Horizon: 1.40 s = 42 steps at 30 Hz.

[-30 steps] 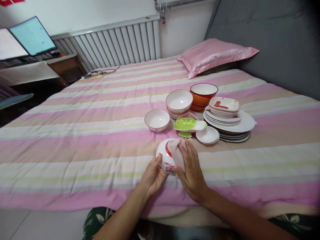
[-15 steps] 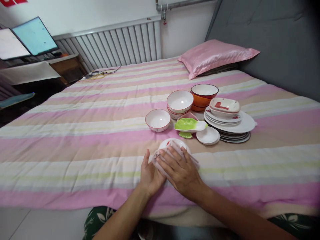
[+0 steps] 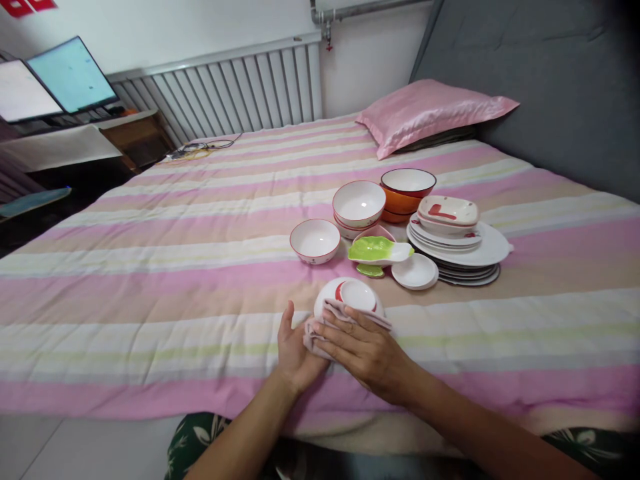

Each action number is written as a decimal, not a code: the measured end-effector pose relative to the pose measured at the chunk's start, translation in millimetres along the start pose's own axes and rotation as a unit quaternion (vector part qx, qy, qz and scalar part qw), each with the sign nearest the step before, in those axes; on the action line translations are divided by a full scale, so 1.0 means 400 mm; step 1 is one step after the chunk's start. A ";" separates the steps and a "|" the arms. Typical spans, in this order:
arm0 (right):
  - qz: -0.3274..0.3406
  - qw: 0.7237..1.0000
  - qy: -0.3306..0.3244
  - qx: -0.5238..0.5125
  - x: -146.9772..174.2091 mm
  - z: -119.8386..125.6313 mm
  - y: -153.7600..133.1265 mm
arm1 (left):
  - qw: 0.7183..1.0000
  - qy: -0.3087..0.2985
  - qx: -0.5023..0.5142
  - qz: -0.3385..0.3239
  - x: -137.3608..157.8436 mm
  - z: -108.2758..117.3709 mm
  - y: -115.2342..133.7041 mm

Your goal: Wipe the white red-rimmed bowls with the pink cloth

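A white bowl (image 3: pixel 326 291) is turned bottom up close in front of me, its foot ring marked with red. My left hand (image 3: pixel 299 359) supports it from the left and below, thumb raised, most fingers hidden beneath the bowl and cloth. With flat, extended fingers, my right hand (image 3: pixel 367 353) presses a pale pink cloth (image 3: pixel 315 341) against the bowl's near side. Just beyond are a single red-rimmed bowl (image 3: pixel 315 241), a green and white leaf-shaped dish (image 3: pixel 373 249) and a small white dish (image 3: pixel 414 272).
Red-rimmed bowls (image 3: pixel 359 203) and orange bowls (image 3: pixel 403 200) stand stacked behind. To the right, a pile of plates (image 3: pixel 493 245) carries a rectangular dish (image 3: pixel 450 210). A pink pillow (image 3: pixel 430 117) lies at the back of the striped bed; cables (image 3: pixel 205 145) lie at its far left.
My right hand and the cloth have slid down toward me on the bowl, uncovering its red-marked foot ring. The surrounding dishes have stayed put.
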State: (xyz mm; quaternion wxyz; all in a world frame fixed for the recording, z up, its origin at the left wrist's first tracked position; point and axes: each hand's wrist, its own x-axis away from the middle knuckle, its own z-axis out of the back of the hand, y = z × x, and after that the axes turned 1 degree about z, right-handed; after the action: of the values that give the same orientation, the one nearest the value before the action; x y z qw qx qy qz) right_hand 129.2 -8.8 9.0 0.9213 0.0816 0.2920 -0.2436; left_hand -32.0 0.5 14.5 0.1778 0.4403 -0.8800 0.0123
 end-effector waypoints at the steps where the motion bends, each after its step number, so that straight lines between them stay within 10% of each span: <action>1: 0.005 1.000 0.002 -0.002 0.002 0.002 0.000 | 1.000 -0.007 -0.008 0.000 0.001 0.000 0.001; 20: 0.025 0.985 0.141 -0.099 0.047 -0.021 -0.001 | 0.993 -0.024 -0.113 -0.010 -0.009 -0.026 0.000; 33: 0.034 0.984 0.135 -0.110 0.074 -0.019 0.009 | 0.984 0.112 -0.080 -0.116 -0.019 -0.019 0.003; 42: -0.200 0.952 0.209 -0.098 0.062 -0.003 0.051 | 0.971 0.135 -0.048 -0.191 -0.008 -0.036 0.020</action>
State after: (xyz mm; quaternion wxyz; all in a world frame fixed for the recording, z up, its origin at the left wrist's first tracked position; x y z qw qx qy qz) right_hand 156.4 -0.8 -6.3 0.7755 -0.0194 0.5111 -0.3701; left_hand -32.3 10.4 28.1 0.3152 0.5856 -0.7468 -0.0047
